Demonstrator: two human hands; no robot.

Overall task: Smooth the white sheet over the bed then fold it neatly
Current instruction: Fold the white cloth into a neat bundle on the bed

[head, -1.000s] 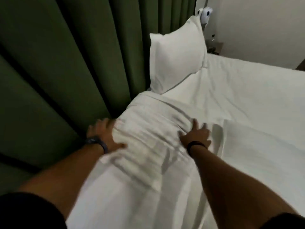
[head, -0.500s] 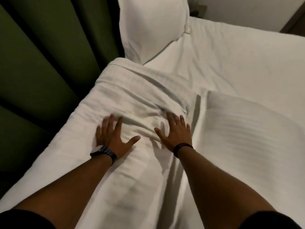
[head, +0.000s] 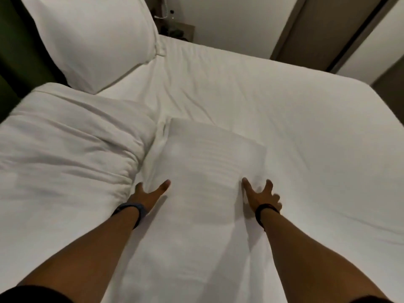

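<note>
The folded sheet point(head: 207, 162) is flanked by both hands. The left hand point(head: 148, 193) is tucked under its left edge, fingers hidden; the right hand point(head: 260, 195) is spread at its right edge.

- Two bare hands are counted: a left hand point(head: 147, 194) and a right hand point(head: 260, 196).
- Two dark wristbands point(head: 131, 209) are seen.
- One plump white pillow point(head: 94, 40) is seen.
- One bunched white duvet point(head: 65, 154) is counted.
- One flat folded white sheet point(head: 209, 162), possibly a pillowcase, is seen.

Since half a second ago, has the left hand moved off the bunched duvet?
Yes. The left hand has slid rightward off the bunched duvet and now sits at the left edge of the folded sheet.
</note>
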